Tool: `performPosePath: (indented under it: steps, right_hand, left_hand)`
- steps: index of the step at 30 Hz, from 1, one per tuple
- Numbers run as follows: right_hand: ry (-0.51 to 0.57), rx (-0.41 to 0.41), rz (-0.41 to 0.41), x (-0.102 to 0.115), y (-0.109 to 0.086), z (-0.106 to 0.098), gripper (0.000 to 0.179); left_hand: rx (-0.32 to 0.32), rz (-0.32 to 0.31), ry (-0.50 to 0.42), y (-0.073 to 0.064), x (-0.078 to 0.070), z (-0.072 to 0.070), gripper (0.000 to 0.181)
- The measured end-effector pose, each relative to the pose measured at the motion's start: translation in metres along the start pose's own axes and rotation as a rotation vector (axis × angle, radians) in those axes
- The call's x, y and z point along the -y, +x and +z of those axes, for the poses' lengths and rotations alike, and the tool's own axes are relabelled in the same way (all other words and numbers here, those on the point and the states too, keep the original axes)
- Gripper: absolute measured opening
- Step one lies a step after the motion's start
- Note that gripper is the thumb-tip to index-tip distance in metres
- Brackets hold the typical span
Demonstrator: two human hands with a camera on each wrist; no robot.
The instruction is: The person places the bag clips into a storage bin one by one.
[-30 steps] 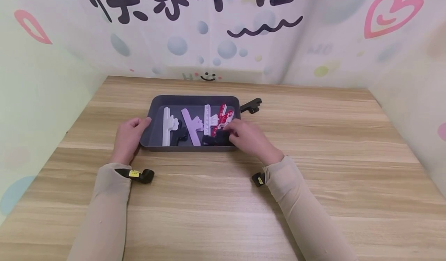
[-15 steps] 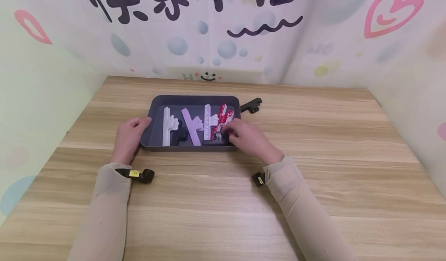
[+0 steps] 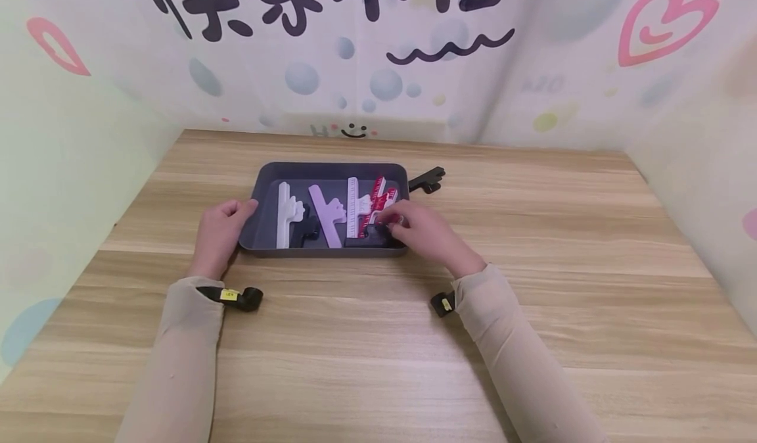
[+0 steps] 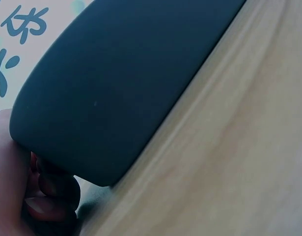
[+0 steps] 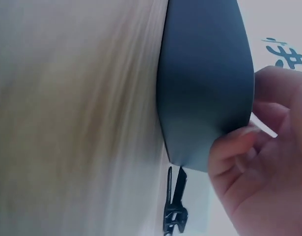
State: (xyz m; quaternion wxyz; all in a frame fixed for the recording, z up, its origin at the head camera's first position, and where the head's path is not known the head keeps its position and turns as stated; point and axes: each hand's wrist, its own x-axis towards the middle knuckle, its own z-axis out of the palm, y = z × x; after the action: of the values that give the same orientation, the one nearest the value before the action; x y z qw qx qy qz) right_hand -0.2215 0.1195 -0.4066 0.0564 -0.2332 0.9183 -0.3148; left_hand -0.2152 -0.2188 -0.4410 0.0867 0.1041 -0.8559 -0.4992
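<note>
My left hand (image 3: 217, 233) grips the left end of a dark grey tray (image 3: 324, 252), thumb on the rim and fingers curled behind it in the left wrist view. Over the tray's right front corner, my right hand (image 3: 430, 234) has a gap between thumb and forefinger, its fingertips just above a black plastic clip (image 3: 367, 241) lying along the front wall. Also in the tray are a white clip (image 3: 284, 216), another black clip (image 3: 307, 226), a lilac clip (image 3: 326, 217), a white ruler-edged clip (image 3: 353, 208) and overlapping red-and-white clips (image 3: 378, 196). The right wrist view hides the tray's inside.
A black clip (image 3: 427, 180) lies on the wooden table (image 3: 355, 344) outside the tray's right wall. Behind the table hangs a printed white cloth (image 3: 331, 94). Each wrist carries a small black camera (image 3: 253, 298).
Under my right fingers the black clip has tipped down to lie flat by the front wall. The right hand has shifted slightly right, its fingers parting. My left hand stays on the tray.
</note>
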Motion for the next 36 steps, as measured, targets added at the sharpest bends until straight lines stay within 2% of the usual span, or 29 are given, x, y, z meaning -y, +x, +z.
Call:
performPosePath:
  steps: [6,8,11,16,21,27,36]
  right_hand:
    - [0.410,-0.011,0.095,-0.010,-0.003,-0.009,0.026]
    - [0.542,-0.028,0.139,-0.007,-0.006,-0.015,0.029]
    - [0.667,-0.069,0.177,-0.011,-0.006,-0.018,0.032]
    - [0.742,-0.106,0.228,-0.027,-0.004,-0.015,0.036]
    - [0.819,-0.126,0.244,-0.041,-0.003,-0.013,0.034]
    - [0.849,-0.196,0.297,-0.049,-0.004,-0.012,0.026]
    - [0.897,-0.187,0.304,-0.056,-0.003,-0.009,0.026]
  left_hand:
    - [0.002,0.000,-0.001,0.000,0.000,0.000,0.055]
    - [-0.004,0.007,-0.004,0.000,0.000,0.000,0.054]
    - [-0.011,0.016,-0.010,0.000,-0.001,-0.001,0.053]
    - [-0.011,0.017,-0.019,0.000,-0.001,-0.001,0.054]
    - [-0.010,0.022,-0.020,0.000,-0.001,-0.001,0.054]
    - [-0.009,0.031,-0.005,0.000,-0.001,0.000,0.054]
    - [-0.011,0.028,0.004,0.000,0.000,0.000,0.054]
